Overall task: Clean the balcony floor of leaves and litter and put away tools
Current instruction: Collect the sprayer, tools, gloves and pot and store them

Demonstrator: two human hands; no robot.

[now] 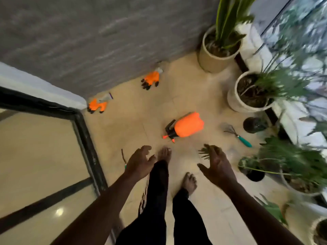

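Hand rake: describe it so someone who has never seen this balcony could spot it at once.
Look along the row of plant pots on the right. On the floor beside the small black pot, right of the orange sprayer, lies the rake. It alone has metal prongs and a teal handle.

Single view, head-worn, wide-angle. It looks steeply down from standing height onto the floor (185, 89). The sprayer (188, 125) sits near frame centre, with the wall (106, 32) beyond it, potted plants (251, 91) right of it and bare feet (164, 153) nearer than it. Frame blurred.
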